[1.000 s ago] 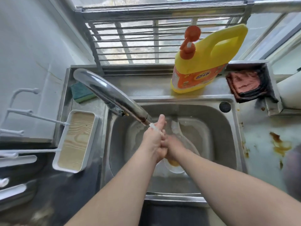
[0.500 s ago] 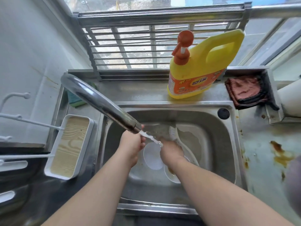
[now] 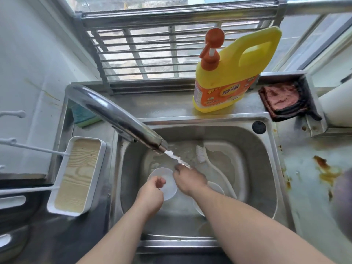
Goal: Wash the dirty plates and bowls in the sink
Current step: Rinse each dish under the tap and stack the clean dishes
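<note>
Right now, risk: water [image 3: 178,159] runs from the faucet [image 3: 116,116] onto the back of the right hand [image 3: 189,181], so I judge it may spray off the knuckles over the sink [image 3: 266,168] rim onto the stained desk [image 3: 312,187].
Slip risk: the white bowl [image 3: 168,189] looks smooth and glossy; wet fingers could lose it and knock it against the steel.
Left hand: the left hand [image 3: 152,197] hangs over the bowl's near rim with fingers loosely curled; I cannot tell whether it pinches the rim or holds nothing.
Right hand: it is palm down with fingers bent under the stream; what lies beneath it is hidden, so its grip cannot be told.
Dishes: the bowl sits low in the sink, left of centre; a 2nd white dish [image 3: 215,187] lies partly under the right forearm.
Brush: a white brush [image 3: 201,154] with a curved handle lies in the basin, just beyond the right hand, untouched.
Soap: the yellow detergent jug [image 3: 228,77], hard plastic with an orange pump, stands on the back ledge, well apart from both hands.
Textures: brushed steel basin, fuzzy reddish cloth [image 3: 282,100] in its tray, green sponge [image 3: 83,116] behind the faucet, wood-grain tray [image 3: 78,176] at left.
</note>
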A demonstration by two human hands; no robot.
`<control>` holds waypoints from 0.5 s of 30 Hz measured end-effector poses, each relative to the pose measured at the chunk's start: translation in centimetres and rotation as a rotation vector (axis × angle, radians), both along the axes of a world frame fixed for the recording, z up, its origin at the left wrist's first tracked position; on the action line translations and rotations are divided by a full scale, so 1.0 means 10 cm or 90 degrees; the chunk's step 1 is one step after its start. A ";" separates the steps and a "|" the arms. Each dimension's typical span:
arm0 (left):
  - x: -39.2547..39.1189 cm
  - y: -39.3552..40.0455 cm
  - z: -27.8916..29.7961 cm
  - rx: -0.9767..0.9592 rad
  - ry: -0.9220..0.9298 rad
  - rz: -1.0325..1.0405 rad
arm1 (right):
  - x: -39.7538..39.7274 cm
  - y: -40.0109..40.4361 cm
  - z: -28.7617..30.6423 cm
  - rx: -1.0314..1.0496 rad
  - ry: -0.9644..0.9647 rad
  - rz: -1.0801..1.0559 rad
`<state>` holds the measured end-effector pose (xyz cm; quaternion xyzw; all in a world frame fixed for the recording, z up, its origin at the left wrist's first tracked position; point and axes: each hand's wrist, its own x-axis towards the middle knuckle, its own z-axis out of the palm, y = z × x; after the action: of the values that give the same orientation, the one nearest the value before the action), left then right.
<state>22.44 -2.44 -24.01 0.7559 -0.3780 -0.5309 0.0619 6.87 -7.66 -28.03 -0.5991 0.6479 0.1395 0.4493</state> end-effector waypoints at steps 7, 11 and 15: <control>0.04 0.12 0.01 -0.090 -0.106 -0.246 | -0.02 0.01 -0.04 0.006 -0.021 -0.015; -0.10 -0.01 0.13 -0.403 -0.173 -0.506 | -0.33 0.02 0.28 -0.006 -0.103 -0.225; -0.27 -0.15 0.44 -0.568 -0.143 -0.583 | -0.61 0.11 0.75 0.047 -0.214 -0.440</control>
<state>19.75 -3.90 -19.59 0.4711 -0.8504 -0.2133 0.0973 0.75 -6.55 -20.50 -0.3436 0.7233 -0.0969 0.5910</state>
